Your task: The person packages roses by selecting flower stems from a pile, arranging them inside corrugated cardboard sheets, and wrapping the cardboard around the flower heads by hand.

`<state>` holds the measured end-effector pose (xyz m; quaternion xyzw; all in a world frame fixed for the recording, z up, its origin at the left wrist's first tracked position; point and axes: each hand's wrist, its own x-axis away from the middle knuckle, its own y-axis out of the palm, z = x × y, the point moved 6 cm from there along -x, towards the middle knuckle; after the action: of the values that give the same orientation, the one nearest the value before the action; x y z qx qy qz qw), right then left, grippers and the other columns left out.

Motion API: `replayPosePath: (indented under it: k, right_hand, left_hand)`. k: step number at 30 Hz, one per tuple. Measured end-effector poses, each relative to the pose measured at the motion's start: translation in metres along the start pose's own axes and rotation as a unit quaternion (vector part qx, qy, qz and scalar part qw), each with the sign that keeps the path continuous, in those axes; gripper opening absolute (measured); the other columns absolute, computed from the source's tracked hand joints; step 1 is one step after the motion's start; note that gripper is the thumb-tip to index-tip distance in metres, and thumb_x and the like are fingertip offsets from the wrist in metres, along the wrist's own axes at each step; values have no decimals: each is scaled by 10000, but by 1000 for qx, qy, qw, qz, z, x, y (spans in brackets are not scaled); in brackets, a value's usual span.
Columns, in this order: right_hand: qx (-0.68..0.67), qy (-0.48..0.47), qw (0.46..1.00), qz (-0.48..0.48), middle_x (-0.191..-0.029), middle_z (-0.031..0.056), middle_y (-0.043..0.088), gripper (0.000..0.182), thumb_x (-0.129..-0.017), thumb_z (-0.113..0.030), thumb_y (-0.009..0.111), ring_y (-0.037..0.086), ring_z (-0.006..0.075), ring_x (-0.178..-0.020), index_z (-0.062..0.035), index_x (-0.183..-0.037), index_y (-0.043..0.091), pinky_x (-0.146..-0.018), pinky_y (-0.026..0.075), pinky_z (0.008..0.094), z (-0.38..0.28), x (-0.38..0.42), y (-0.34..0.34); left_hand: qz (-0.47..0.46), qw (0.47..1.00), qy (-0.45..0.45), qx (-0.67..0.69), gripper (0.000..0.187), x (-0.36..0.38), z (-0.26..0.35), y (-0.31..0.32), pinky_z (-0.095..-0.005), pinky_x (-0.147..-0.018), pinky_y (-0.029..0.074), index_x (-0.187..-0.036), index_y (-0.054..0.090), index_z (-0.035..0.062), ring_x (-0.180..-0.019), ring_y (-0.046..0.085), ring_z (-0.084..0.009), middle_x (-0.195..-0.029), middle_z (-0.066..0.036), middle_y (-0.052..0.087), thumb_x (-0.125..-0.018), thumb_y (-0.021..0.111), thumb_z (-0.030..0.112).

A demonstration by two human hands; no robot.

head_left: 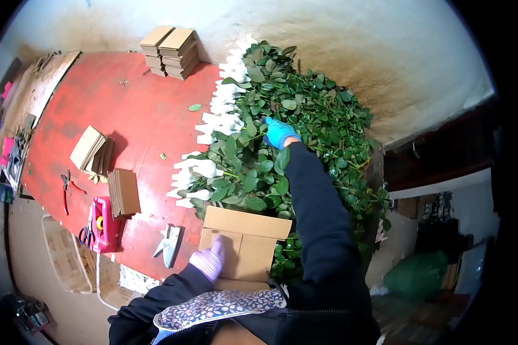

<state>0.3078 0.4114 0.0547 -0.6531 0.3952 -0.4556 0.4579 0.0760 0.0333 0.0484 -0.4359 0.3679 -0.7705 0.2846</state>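
Note:
My left hand (pixel 208 261), in a purple glove, is closed at the left edge of a folded piece of cardboard (pixel 247 253) in front of me, its thumb on the face and other fingers mostly hidden. Farther out, my right hand (pixel 280 133), in a blue glove, reaches into a heap of leafy flower stems (pixel 322 121). Its fingers are bent around a leafy stem, partly covered by leaves. White sleeves (pixel 221 123) cover the flower heads along the left side of the heap.
A plier-type stapler (pixel 168 246) lies on the red table (pixel 155 115), left of the cardboard. Beyond it are a pink holder (pixel 105 224) with scissors (pixel 87 236), red-handled pruners (pixel 68 188) and cardboard stacks (pixel 124 194). More cardboard (pixel 178 52) is piled by the wall.

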Motion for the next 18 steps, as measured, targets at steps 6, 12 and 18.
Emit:
replayPosePath:
  k: [6,12,18]
  right_hand:
    - [-37,-71,985,150,-1206,203,627,636,-763,-122,693,605,382,-1091,-100,-1374,519,-925,494,450,11,63,-56]
    - [-260,-45,923,279,-1132,183,661,565,-749,3,676,622,373,-1019,-72,-1301,583,-869,512,410,95,116,-91]
    - [6,-124,988,94,-1101,211,668,397,-814,-143,648,647,366,-1003,-61,-1202,633,-853,514,428,35,100,-121]
  left_hand:
    - [15,1000,0,5,893,-1,0,2,-427,-585,558,-1394,408,-79,-740,665,-296,-1417,-231,422,-701,808,317]
    - [7,1000,-4,-5,862,-4,-4,2,-425,-591,562,-1369,436,-58,-750,669,-294,-1404,-232,439,-700,814,330]
    - [-3,1000,-4,-25,916,-6,-4,5,-422,-637,567,-1395,389,-85,-785,665,-310,-1420,-250,417,-693,812,324]
